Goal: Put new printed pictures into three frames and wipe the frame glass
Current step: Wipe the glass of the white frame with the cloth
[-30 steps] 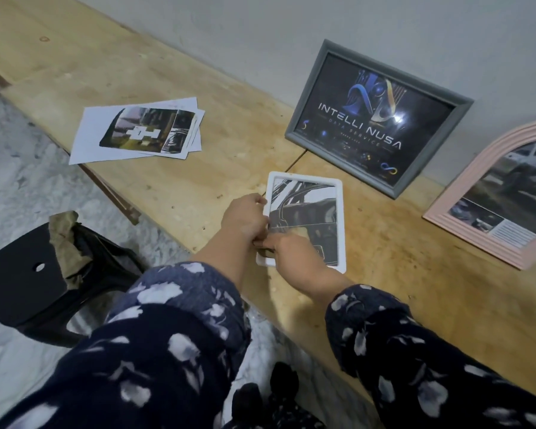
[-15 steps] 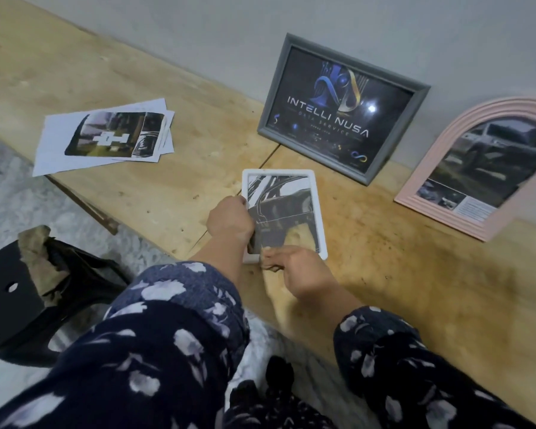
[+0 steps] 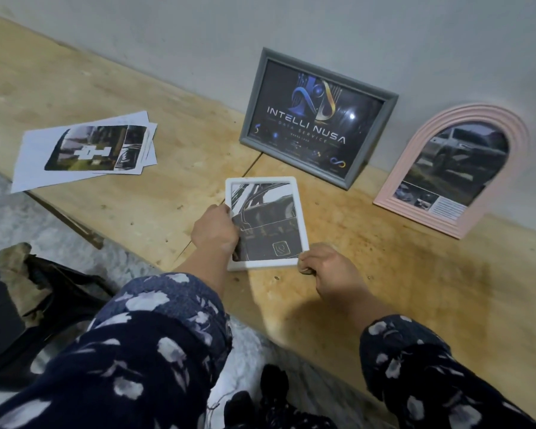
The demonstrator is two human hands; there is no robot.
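Note:
A small white frame (image 3: 300, 212) lies flat on the wooden table (image 3: 167, 168) with a dark car print in it. My left hand (image 3: 215, 232) grips its left edge, fingers curled over onto the print. My right hand (image 3: 325, 267) pinches the frame's near right corner. A grey frame (image 3: 251, 119) with an "Intelli Nusa" picture leans on the wall behind it. To its right leans a pink arched frame (image 3: 514, 128) holding a car photo. Loose printed pictures (image 3: 84, 150) lie at the left of the table.
A black stool (image 3: 7, 329) with a brownish cloth (image 3: 19, 274) on it stands on the floor at the left, below the table edge. The grey wall (image 3: 291, 32) runs right behind the leaning frames.
My right hand has slid from the frame's near edge to its near right corner. My left hand stays on the left edge. The camera view has shifted.

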